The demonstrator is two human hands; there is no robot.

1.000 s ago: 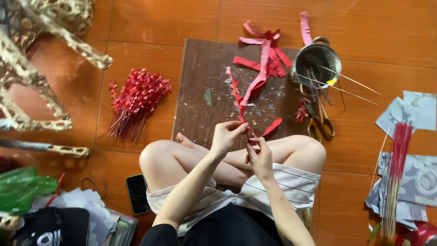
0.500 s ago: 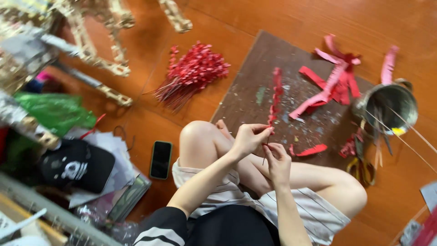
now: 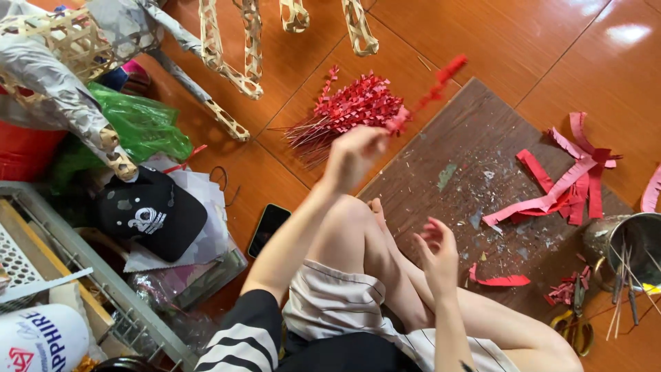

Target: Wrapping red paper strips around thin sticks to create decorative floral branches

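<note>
A black cap (image 3: 153,212) lay on printed paper sheets (image 3: 206,234) beside a dark phone (image 3: 268,229). A green plastic bag (image 3: 141,127) sat under woven bamboo frames (image 3: 227,62). Scissors (image 3: 575,327) lay near a metal pot (image 3: 630,244) on the tiled floor (image 3: 523,41).

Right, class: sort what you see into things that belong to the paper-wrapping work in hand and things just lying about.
In use: left hand holding a red wrapped stick; pile of finished red sticks; red paper strips; scissors; metal pot; board.
Lying about: black cap; phone; green bag.
</note>
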